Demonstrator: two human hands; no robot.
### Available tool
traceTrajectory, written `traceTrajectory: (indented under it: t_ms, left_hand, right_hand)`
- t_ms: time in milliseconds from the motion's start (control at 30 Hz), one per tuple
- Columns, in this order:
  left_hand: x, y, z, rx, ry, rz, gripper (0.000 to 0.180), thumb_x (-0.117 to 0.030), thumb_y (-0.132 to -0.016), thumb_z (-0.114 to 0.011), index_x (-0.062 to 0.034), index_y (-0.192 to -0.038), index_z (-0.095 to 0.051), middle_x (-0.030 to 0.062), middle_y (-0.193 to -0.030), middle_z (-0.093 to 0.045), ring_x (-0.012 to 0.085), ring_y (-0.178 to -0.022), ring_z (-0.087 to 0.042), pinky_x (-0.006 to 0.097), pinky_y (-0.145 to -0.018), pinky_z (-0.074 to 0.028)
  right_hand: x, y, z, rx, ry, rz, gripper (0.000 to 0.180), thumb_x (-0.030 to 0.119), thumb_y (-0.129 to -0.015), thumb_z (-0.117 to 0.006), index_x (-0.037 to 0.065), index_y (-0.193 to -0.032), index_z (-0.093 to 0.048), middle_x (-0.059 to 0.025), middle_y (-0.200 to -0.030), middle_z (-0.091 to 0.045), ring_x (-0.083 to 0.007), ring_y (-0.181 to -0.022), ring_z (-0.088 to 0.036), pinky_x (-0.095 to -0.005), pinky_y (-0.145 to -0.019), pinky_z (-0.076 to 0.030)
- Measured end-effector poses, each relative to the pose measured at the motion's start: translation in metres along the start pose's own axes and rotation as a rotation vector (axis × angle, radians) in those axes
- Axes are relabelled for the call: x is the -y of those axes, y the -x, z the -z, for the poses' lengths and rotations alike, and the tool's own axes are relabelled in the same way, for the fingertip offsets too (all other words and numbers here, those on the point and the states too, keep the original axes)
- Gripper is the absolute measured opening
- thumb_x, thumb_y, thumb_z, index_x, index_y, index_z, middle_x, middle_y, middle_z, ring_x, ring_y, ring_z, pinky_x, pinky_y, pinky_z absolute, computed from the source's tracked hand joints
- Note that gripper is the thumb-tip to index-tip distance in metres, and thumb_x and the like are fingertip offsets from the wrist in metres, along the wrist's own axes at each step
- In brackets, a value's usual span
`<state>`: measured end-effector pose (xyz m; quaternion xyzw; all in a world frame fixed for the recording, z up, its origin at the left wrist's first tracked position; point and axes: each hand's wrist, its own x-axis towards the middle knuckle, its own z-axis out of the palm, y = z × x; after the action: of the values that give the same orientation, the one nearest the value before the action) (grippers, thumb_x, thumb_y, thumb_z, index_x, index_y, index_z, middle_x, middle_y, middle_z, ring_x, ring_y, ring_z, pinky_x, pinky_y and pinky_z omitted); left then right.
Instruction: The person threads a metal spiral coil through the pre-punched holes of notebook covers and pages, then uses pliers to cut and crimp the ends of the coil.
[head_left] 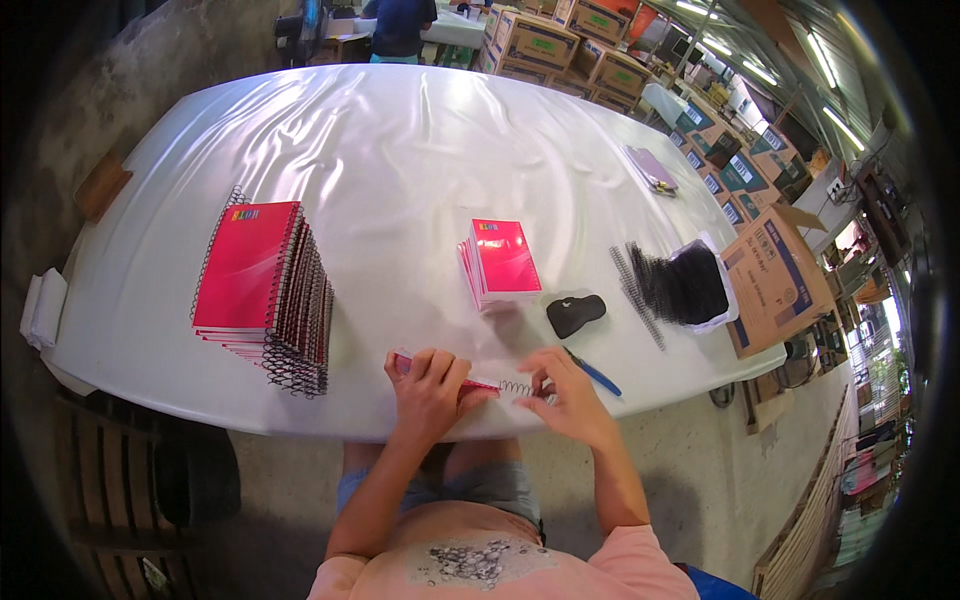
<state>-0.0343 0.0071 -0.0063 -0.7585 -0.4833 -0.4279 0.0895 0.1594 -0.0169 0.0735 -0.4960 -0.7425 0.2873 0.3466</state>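
Pink-covered notebook (440, 372), unbound, lies flat at the near edge of the white glossy table (400, 130), right in front of me. My left hand (428, 385) is pressed down on it, fingers spread and curled over the cover, pinning it. My right hand (565, 392) pinches the end of a thin metal spiral coil (515, 387) that runs along the notebook's right-hand edge; thumb and fingertips closed on the wire.

Surface: long oval-looking tabletop under a shiny white plastic sheet, wrinkled, with glare across the far half. Toward the left edge, a tall stack of pink spiral-bound notebooks (265, 290), coils facing the near edge. Mid-table, a short pile of pink unbound notebooks (500, 262). Just right of that, a small black curved tool (575, 314), and a blue pen (598, 378) lying near my right hand at the near edge. Toward the right edge, a heap of black spiral coils (685, 285) spilling from a clear bag, one loose coil beside it. Far right edge, a small purple booklet (650, 168).

Room: workshop or warehouse, concrete floor, strip lights on a sloped roof. Brown cardboard cartons (775, 275) are stacked off the table's right edge and beyond the far edge. A person in a dark blue top (400, 25) stands past the far edge. Wooden pallet (95, 490) on the floor, lower left.
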Motion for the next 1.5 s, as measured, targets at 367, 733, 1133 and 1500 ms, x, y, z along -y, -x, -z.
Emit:
traceTrajectory:
  t_ms: [367, 733, 1133, 1500]
  left_hand:
    - [0.007, -0.008, 0.014, 0.022, 0.156, 0.051, 0.046, -0.050, -0.058, -0.078, -0.0122, -0.076, -0.059, 0.0040, -0.099, -0.053, 0.0260, -0.100, -0.046, 0.047, -0.093, -0.031]
    - [0.016, -0.015, 0.016, 0.072, 0.386, 0.040, 0.051, -0.041, -0.047, -0.086, -0.0082, -0.071, -0.056, 0.0060, -0.112, -0.052, 0.0310, -0.114, -0.043, 0.047, -0.091, -0.037]
    - [0.010, -0.017, 0.013, 0.139, 0.422, 0.083, 0.051, -0.040, -0.045, -0.086, -0.0078, -0.071, -0.056, 0.0071, -0.111, -0.052, 0.0305, -0.115, -0.042, 0.045, -0.092, -0.036]
    - [0.011, -0.017, 0.016, 0.096, 0.402, 0.043, 0.051, -0.044, -0.046, -0.084, -0.0085, -0.069, -0.056, 0.0112, -0.122, -0.048, 0.0325, -0.116, -0.041, 0.044, -0.092, -0.037]
  right_hand:
    - [-0.052, -0.035, 0.023, 0.249, 0.082, 0.003, 0.031, -0.005, -0.077, -0.052, 0.009, -0.103, -0.060, -0.0090, -0.088, -0.062, -0.0258, -0.081, -0.060, -0.0339, -0.068, -0.047]
    - [-0.114, -0.047, 0.050, -0.177, 0.119, -0.053, 0.036, -0.014, -0.068, -0.052, 0.005, -0.097, -0.061, -0.0146, -0.101, -0.065, -0.0269, -0.098, -0.063, -0.0311, -0.087, -0.046]
    - [-0.045, -0.010, 0.005, 0.289, -0.471, 0.360, 0.039, -0.009, -0.065, -0.054, -0.002, -0.101, -0.069, -0.0175, -0.105, -0.067, -0.0330, -0.106, -0.061, -0.0415, -0.098, -0.042]
    - [-0.037, -0.027, 0.005, 0.228, -0.487, 0.298, 0.035, -0.011, -0.065, -0.063, 0.001, -0.097, -0.070, -0.0159, -0.101, -0.068, -0.0263, -0.095, -0.065, -0.0322, -0.087, -0.049]
